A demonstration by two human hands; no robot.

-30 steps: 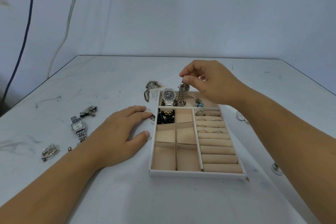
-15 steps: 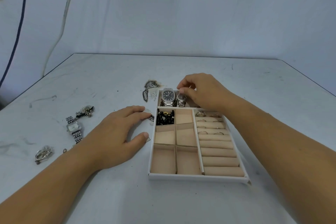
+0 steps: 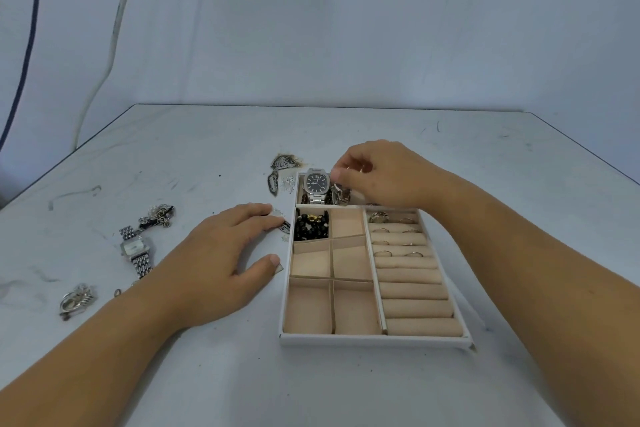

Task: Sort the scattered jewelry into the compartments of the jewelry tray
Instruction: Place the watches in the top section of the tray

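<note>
The white jewelry tray (image 3: 374, 340) with beige compartments lies in front of me. In its far compartment a dark-dial silver watch (image 3: 316, 184) stands next to a second silver watch (image 3: 341, 196). My right hand (image 3: 381, 173) hovers over that compartment, thumb and fingertips pinching the top of the second watch. A black bead bracelet (image 3: 311, 225) fills the compartment below. Several rings (image 3: 394, 229) sit between the beige rolls on the right. My left hand (image 3: 221, 260) rests flat on the table beside the tray's left wall, fingers straight.
Loose pieces lie on the grey table to the left: a square-faced silver watch (image 3: 136, 250), a chain cluster (image 3: 157, 215), another silver watch (image 3: 77, 300). Dark filigree pieces (image 3: 284, 163) lie beyond the tray's far-left corner. A small piece (image 3: 284, 226) sits by my left fingertips.
My right hand lowered the second silver watch from above the tray into the far compartment beside the dark-dial watch. My left hand stayed flat on the table.
</note>
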